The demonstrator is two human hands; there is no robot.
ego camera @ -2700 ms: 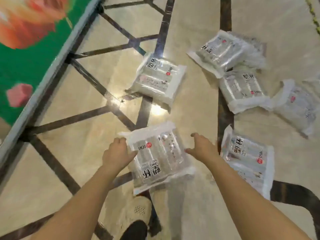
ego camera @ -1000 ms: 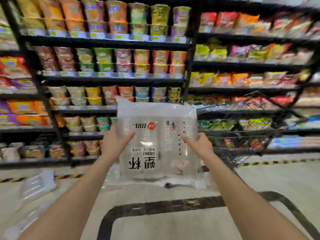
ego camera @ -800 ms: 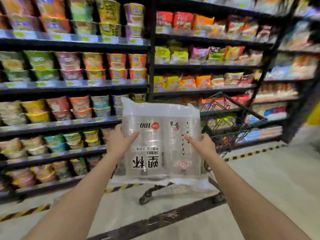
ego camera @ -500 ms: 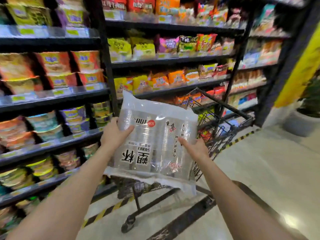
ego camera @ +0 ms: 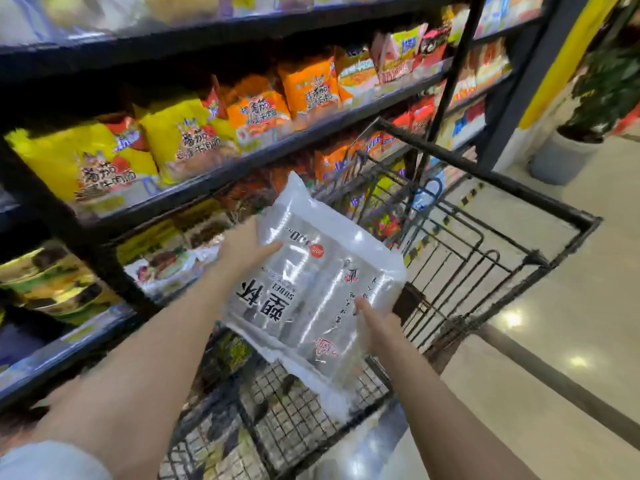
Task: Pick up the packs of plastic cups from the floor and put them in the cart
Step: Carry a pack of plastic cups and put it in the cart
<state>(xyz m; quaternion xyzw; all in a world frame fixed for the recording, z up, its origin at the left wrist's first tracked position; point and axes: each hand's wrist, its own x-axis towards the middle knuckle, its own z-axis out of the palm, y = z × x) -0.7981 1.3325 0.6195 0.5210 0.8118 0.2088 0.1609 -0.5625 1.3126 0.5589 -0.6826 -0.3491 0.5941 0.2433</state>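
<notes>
I hold one clear pack of plastic cups (ego camera: pixel 311 289) with black and red print, tilted, in both hands. My left hand (ego camera: pixel 242 251) grips its upper left edge and my right hand (ego camera: pixel 377 327) grips its lower right edge. The pack hangs above the black wire shopping cart (ego camera: pixel 512 202), over the cart's near left part. The cart's mesh floor (ego camera: pixel 287 410) shows below the pack. No other packs of cups are in view.
Dark shelves (ego camera: pixel 242 161) full of yellow and orange snack bags run along the left, right beside the cart. A potted plant in a grey pot (ego camera: pixel 561 154) stands at the far right. Shiny pale floor (ego camera: pixel 571 323) with a dark stripe lies to the right.
I lifted the pack off the floor, turned toward the shelves and came up to the cart. The pack now hangs over the cart's basket and tilts more.
</notes>
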